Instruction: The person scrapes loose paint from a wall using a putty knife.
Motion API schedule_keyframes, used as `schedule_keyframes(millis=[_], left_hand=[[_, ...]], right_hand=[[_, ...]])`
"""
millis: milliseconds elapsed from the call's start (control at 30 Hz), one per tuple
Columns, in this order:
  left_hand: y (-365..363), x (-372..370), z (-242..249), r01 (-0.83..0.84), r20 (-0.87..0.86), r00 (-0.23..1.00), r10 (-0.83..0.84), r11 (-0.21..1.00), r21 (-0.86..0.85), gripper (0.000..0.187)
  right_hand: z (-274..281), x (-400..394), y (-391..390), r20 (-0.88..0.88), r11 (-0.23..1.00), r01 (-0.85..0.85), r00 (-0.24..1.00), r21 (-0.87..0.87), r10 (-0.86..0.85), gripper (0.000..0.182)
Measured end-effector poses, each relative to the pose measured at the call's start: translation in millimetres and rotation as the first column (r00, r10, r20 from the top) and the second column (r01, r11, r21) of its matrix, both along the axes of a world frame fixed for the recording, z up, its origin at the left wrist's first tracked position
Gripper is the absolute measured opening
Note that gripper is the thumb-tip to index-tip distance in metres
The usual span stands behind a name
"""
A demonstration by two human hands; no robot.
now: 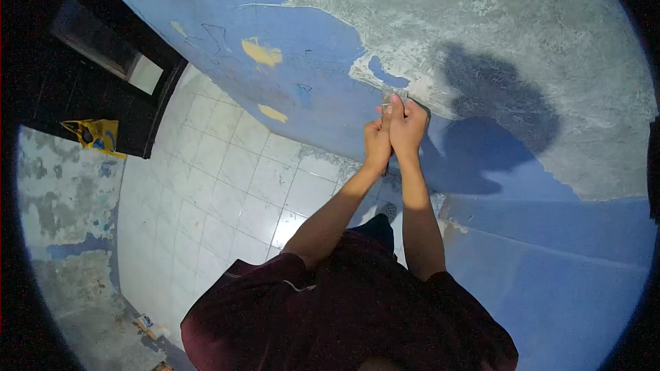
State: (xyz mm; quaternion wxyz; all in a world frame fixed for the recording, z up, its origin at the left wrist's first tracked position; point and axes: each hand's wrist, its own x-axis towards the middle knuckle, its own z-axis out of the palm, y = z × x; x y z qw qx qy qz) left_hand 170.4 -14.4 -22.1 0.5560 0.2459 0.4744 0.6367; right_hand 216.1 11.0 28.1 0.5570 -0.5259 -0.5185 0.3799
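Observation:
Both hands are closed together on a scraper (pixel 394 95), its flat greyish blade held at the blue wall (pixel 323 62). My right hand (pixel 408 127) wraps the tool, with a finger stretched along the blade. Pressed in from the left, my left hand (pixel 377 143) grips it too. Most of the handle is hidden by the fingers; a dark end shows below them. Just above the blade, a small blue patch of paint (pixel 386 74) lies within the whitish edge of the bare grey plaster (pixel 426 20).
White floor tiles (pixel 234 172) spread below and to the left. A dark doorway (pixel 103 48) opens at the upper left, with a yellow bag (pixel 100 136) beside it. Another patchy wall (pixel 65 199) stands at the far left. My shadow (pixel 502 96) falls across the plaster.

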Motion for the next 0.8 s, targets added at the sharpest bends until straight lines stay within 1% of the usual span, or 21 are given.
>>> schedule_keyframes(millis=[33,67,100,133,200,267,300,367,433,467,533,567,600,633,667,700,733,767,800], left_hand=[[2,-4,-3,0.008,-0.005,1.000,-0.008,1.000,0.000,0.051],[3,-8,-6,0.020,-0.062,0.998,-0.018,0.999,0.033,0.050],[4,-12,-9,0.032,-0.119,0.993,-0.024,0.997,0.065,0.050],[6,-17,-9,0.038,-0.125,0.992,-0.030,0.997,0.068,0.050],[10,-25,-8,0.094,-0.241,0.968,-0.072,0.992,0.079,0.049],[13,-29,-3,0.115,-0.219,0.971,-0.095,0.990,0.079,0.049],[11,-30,-2,0.140,-0.194,0.973,-0.125,0.988,0.066,0.048],[12,-32,-6,0.130,-0.246,0.963,-0.110,0.989,0.069,0.047],[14,-34,-5,0.122,-0.319,0.943,-0.093,0.990,0.072,0.046],[16,-32,-2,0.135,-0.323,0.941,-0.105,0.988,0.073,0.046],[16,-29,0,0.085,-0.297,0.954,-0.049,0.990,0.109,0.046],[15,-31,-1,0.106,-0.305,0.950,-0.066,0.988,0.114,0.046],[16,-32,-1,0.101,-0.307,0.950,-0.058,0.987,0.126,0.047],[18,-30,2,0.089,-0.298,0.953,-0.045,0.987,0.134,0.047],[15,-31,1,0.091,-0.375,0.925,-0.057,0.993,0.076,0.047],[12,-32,2,0.097,-0.364,0.929,-0.065,0.993,0.071,0.047],[11,-32,12,0.087,-0.398,0.915,-0.065,0.996,0.038,0.046],[10,-33,19,0.071,-0.435,0.898,-0.062,0.998,0.003,0.046],[11,-35,21,0.071,-0.437,0.897,-0.063,0.997,0.001,0.046]], right_hand=[[-5,-2,2,-0.096,1.000,-0.008,0.995,-0.007,0.007,0.028],[-10,-4,4,-0.100,1.000,-0.001,0.995,-0.006,0.001,0.028],[-16,-6,6,-0.172,0.999,-0.012,0.985,-0.041,0.005,0.027],[-19,-7,8,-0.245,0.997,-0.025,0.970,-0.072,0.006,0.026],[-25,-8,7,-0.224,0.999,-0.013,0.975,-0.047,0.002,0.026],[-23,-8,9,-0.156,1.000,-0.001,0.988,-0.010,-0.001,0.026],[-24,-7,9,-0.165,1.000,0.000,0.986,-0.008,-0.001,0.026],[-19,-12,9,-0.189,1.000,-0.008,0.982,0.020,0.012,0.025],[-22,-15,10,-0.226,1.000,0.019,0.974,0.000,-0.019,0.026],[-19,-15,10,-0.223,0.999,0.032,0.974,0.011,-0.029,0.025],[-24,-15,5,-0.224,0.998,0.061,0.973,0.019,-0.055,0.025],[-29,-13,5,-0.064,0.996,0.083,0.994,0.010,-0.083,0.024],[-31,-12,11,0.100,0.994,0.110,0.989,0.008,-0.110,0.024],[-28,-12,14,0.105,0.992,0.126,0.986,0.017,-0.127,0.024],[-28,-13,10,-0.074,0.996,0.085,0.994,0.000,-0.085,0.024],[-27,-14,8,-0.253,0.999,0.043,0.966,-0.005,-0.043,0.024],[-23,-16,7,-0.292,0.999,0.043,0.956,-0.003,-0.042,0.023],[-30,-20,10,-0.288,0.999,0.043,0.957,-0.003,-0.042,0.023],[-43,-25,13,-0.348,0.997,0.072,0.936,0.019,-0.061,0.024]])
